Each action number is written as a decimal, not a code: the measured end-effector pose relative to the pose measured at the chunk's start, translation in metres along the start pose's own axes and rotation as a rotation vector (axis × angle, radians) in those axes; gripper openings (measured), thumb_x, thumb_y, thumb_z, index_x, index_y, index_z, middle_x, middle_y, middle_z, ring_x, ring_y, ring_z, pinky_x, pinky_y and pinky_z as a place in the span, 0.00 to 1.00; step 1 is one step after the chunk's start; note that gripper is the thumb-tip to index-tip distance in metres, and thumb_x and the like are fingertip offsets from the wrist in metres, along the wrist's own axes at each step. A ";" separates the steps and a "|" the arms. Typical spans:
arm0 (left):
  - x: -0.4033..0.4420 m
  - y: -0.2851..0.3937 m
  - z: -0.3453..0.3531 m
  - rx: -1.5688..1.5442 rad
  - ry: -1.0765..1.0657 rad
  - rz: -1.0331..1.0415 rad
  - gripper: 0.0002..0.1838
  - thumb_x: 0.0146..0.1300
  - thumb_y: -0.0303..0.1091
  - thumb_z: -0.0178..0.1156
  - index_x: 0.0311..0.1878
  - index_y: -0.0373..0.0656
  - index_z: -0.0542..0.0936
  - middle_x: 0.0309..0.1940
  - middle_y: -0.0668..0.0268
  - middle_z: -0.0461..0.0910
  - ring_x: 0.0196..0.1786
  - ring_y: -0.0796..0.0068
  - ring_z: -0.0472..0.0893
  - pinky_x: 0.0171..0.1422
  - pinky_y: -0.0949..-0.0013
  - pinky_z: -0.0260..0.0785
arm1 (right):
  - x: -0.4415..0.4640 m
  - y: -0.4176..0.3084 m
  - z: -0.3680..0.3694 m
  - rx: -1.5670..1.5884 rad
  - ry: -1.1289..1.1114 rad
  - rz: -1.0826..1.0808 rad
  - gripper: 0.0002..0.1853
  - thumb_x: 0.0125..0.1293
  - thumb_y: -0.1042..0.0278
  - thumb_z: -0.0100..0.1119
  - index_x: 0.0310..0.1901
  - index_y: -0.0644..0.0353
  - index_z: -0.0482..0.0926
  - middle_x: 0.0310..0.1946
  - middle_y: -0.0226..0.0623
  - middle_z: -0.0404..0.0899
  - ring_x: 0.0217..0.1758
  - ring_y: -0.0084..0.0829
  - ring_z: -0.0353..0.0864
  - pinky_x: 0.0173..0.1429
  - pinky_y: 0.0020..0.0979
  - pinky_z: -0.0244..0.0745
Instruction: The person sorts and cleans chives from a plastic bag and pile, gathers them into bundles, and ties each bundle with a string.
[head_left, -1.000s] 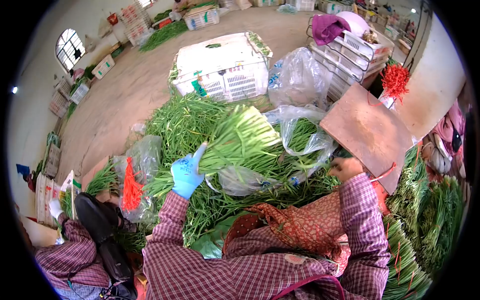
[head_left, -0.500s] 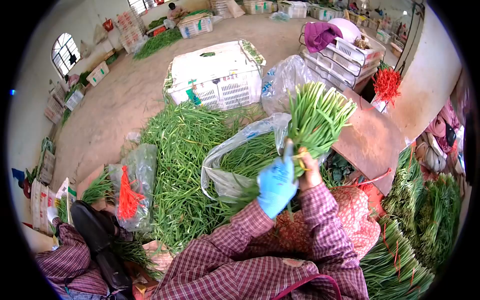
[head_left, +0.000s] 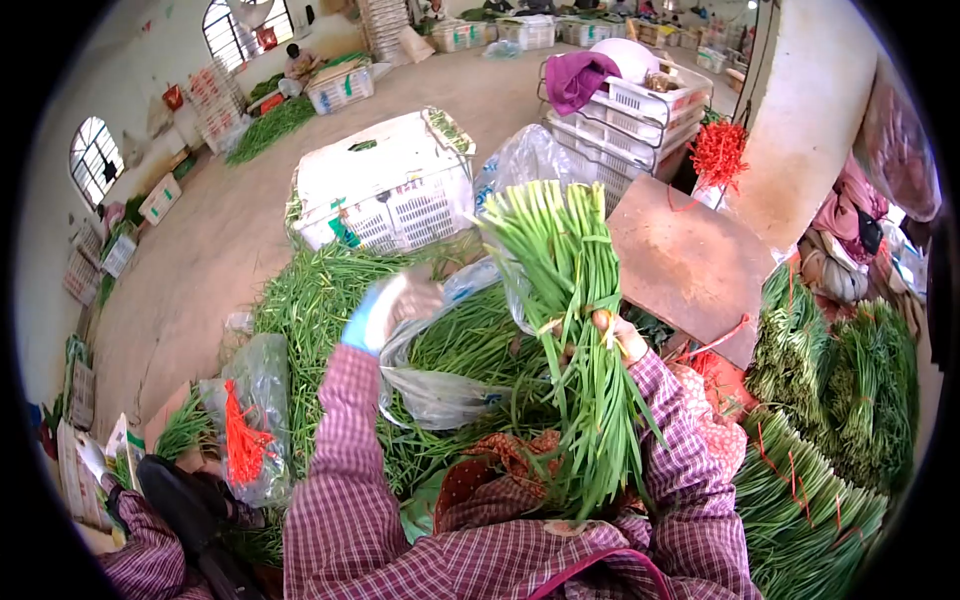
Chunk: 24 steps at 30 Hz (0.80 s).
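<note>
My right hand (head_left: 622,338) grips a bunch of garlic chives (head_left: 575,270) around its middle. The pale cut stems point up and away, while the long green leaves hang down toward my lap. My left hand (head_left: 395,308), in a blue and white glove, is off to the left of the bunch, apart from it. Motion smears its fingers, so their state is unclear. Below and between the hands lies a clear plastic bag (head_left: 440,397) with loose chives (head_left: 465,335) inside it. More loose chives (head_left: 320,300) are heaped on the floor to the left.
A lidded white crate (head_left: 400,215) stands ahead. Stacked crates (head_left: 640,120) and a brown board (head_left: 690,255) are at right, near red ties (head_left: 718,155). Tied chive bundles (head_left: 810,500) lie at lower right. Red strips (head_left: 243,440) rest on plastic at left, near another person's sleeve (head_left: 150,540).
My left hand has let go of the bunch and moved left. The bunch has shifted left and nearer, its leaves now hanging in front of me. My right hand still holds it.
</note>
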<state>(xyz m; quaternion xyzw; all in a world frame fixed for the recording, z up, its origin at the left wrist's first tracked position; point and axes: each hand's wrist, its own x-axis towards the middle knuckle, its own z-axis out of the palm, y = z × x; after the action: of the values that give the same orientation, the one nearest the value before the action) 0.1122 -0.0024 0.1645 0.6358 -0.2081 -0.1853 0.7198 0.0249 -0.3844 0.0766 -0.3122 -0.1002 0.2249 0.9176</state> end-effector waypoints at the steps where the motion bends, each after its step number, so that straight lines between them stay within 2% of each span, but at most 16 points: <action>1: -0.007 -0.020 0.011 -0.016 -0.049 -0.008 0.41 0.65 0.63 0.51 0.66 0.34 0.63 0.54 0.46 0.75 0.54 0.56 0.78 0.60 0.53 0.70 | 0.002 0.008 -0.024 0.029 -0.095 -0.003 0.21 0.63 0.64 0.60 0.56 0.61 0.73 0.56 0.60 0.71 0.48 0.53 0.80 0.57 0.61 0.72; 3: -0.021 -0.049 0.036 -0.093 -0.107 -0.008 0.45 0.64 0.65 0.50 0.70 0.35 0.59 0.63 0.45 0.67 0.64 0.52 0.70 0.68 0.49 0.62 | 0.001 0.020 -0.050 0.067 -0.180 0.006 0.21 0.63 0.64 0.60 0.55 0.62 0.73 0.56 0.60 0.71 0.47 0.53 0.80 0.58 0.61 0.72; 4: -0.027 -0.058 0.049 -0.152 -0.120 0.004 0.46 0.63 0.66 0.51 0.71 0.36 0.57 0.66 0.45 0.63 0.67 0.51 0.66 0.70 0.48 0.59 | 0.000 0.017 -0.030 -0.030 -0.088 0.084 0.22 0.62 0.64 0.60 0.56 0.62 0.72 0.57 0.61 0.70 0.47 0.54 0.80 0.57 0.61 0.72; 6: -0.030 -0.060 0.073 -0.234 -0.105 0.007 0.51 0.58 0.71 0.51 0.72 0.38 0.54 0.67 0.47 0.63 0.69 0.52 0.64 0.71 0.46 0.56 | -0.015 0.007 0.032 -0.070 0.061 0.204 0.19 0.63 0.64 0.62 0.52 0.66 0.76 0.40 0.29 0.80 0.41 0.28 0.81 0.57 0.35 0.77; 8: -0.031 -0.055 0.094 -0.418 -0.053 0.154 0.55 0.54 0.75 0.52 0.72 0.38 0.55 0.67 0.48 0.63 0.69 0.53 0.64 0.72 0.45 0.55 | -0.019 0.018 0.039 0.142 -0.130 0.189 0.24 0.62 0.64 0.63 0.56 0.68 0.73 0.47 0.39 0.79 0.48 0.38 0.81 0.59 0.45 0.76; 9: -0.025 -0.065 0.094 -0.546 -0.054 0.113 0.57 0.50 0.76 0.55 0.71 0.39 0.57 0.66 0.50 0.64 0.68 0.57 0.66 0.72 0.50 0.57 | -0.019 0.017 0.050 0.134 -0.167 0.229 0.25 0.62 0.64 0.63 0.57 0.68 0.72 0.51 0.45 0.76 0.51 0.42 0.80 0.59 0.48 0.76; 11: -0.017 -0.068 0.093 -0.537 -0.035 0.150 0.57 0.49 0.76 0.55 0.71 0.39 0.57 0.67 0.51 0.64 0.68 0.59 0.66 0.72 0.53 0.58 | -0.023 0.023 0.058 0.138 -0.200 0.274 0.26 0.63 0.64 0.62 0.59 0.68 0.70 0.60 0.59 0.69 0.54 0.47 0.79 0.60 0.51 0.75; 12: -0.010 -0.072 0.099 -0.548 0.089 0.220 0.57 0.49 0.77 0.54 0.70 0.39 0.58 0.66 0.53 0.65 0.67 0.60 0.67 0.71 0.56 0.61 | -0.029 0.032 0.052 0.130 -0.115 0.305 0.26 0.63 0.64 0.62 0.60 0.67 0.69 0.58 0.54 0.71 0.49 0.40 0.81 0.53 0.44 0.80; 13: -0.002 -0.074 0.104 -0.549 0.214 0.290 0.56 0.48 0.78 0.53 0.69 0.40 0.60 0.65 0.55 0.66 0.66 0.61 0.68 0.69 0.59 0.63 | -0.028 0.035 0.044 0.041 -0.200 0.321 0.26 0.63 0.64 0.63 0.60 0.65 0.70 0.57 0.50 0.73 0.46 0.35 0.81 0.48 0.38 0.82; 16: -0.018 -0.051 0.136 -0.499 0.399 0.283 0.56 0.49 0.78 0.52 0.71 0.42 0.58 0.66 0.56 0.66 0.65 0.60 0.69 0.68 0.56 0.65 | -0.041 0.042 0.068 -0.494 -0.029 0.271 0.23 0.59 0.67 0.68 0.55 0.62 0.74 0.40 0.32 0.79 0.33 0.23 0.78 0.34 0.25 0.78; 17: -0.013 -0.082 0.126 -0.703 0.338 0.297 0.57 0.45 0.74 0.61 0.71 0.44 0.58 0.66 0.59 0.66 0.63 0.60 0.71 0.66 0.54 0.67 | -0.044 0.040 0.077 -0.510 -0.091 0.305 0.23 0.59 0.68 0.68 0.56 0.62 0.74 0.39 0.32 0.79 0.33 0.23 0.78 0.34 0.25 0.77; 19: -0.016 -0.094 0.127 -0.879 0.150 0.289 0.58 0.45 0.76 0.58 0.71 0.44 0.57 0.66 0.57 0.65 0.63 0.59 0.71 0.66 0.52 0.68 | -0.045 0.039 0.075 -0.420 -0.330 0.317 0.24 0.60 0.68 0.68 0.57 0.62 0.72 0.43 0.33 0.79 0.37 0.23 0.78 0.37 0.28 0.78; 21: -0.008 -0.110 0.121 -1.072 -0.160 0.375 0.55 0.51 0.74 0.56 0.72 0.43 0.57 0.67 0.56 0.64 0.63 0.57 0.72 0.65 0.51 0.68 | -0.052 0.037 0.079 -0.488 -0.319 0.316 0.30 0.62 0.68 0.66 0.63 0.62 0.64 0.47 0.37 0.78 0.36 0.25 0.79 0.38 0.30 0.78; 22: -0.008 -0.112 0.121 -1.097 -0.181 0.387 0.54 0.51 0.74 0.56 0.72 0.43 0.57 0.67 0.56 0.65 0.63 0.57 0.72 0.65 0.51 0.69 | -0.053 0.033 0.078 -0.492 -0.372 0.287 0.32 0.62 0.68 0.65 0.65 0.61 0.61 0.48 0.38 0.78 0.36 0.26 0.79 0.38 0.30 0.78; 23: -0.006 -0.114 0.122 -1.106 -0.162 0.398 0.54 0.51 0.73 0.57 0.72 0.43 0.57 0.67 0.56 0.65 0.63 0.57 0.72 0.65 0.51 0.69 | -0.057 0.030 0.078 -0.531 -0.302 0.299 0.41 0.62 0.69 0.66 0.71 0.58 0.50 0.51 0.43 0.78 0.37 0.27 0.79 0.40 0.32 0.79; 24: -0.005 -0.115 0.123 -1.114 -0.131 0.408 0.54 0.51 0.73 0.57 0.71 0.43 0.57 0.67 0.56 0.65 0.63 0.57 0.72 0.65 0.51 0.69 | -0.062 0.012 0.098 -0.351 -0.193 0.356 0.47 0.62 0.70 0.65 0.74 0.54 0.41 0.52 0.47 0.77 0.37 0.27 0.80 0.42 0.33 0.80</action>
<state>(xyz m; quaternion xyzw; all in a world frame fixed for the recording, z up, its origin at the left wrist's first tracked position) 0.0413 -0.1169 0.0628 0.0971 -0.2414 -0.1636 0.9516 -0.0656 -0.3540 0.1435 -0.4565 -0.1682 0.3906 0.7815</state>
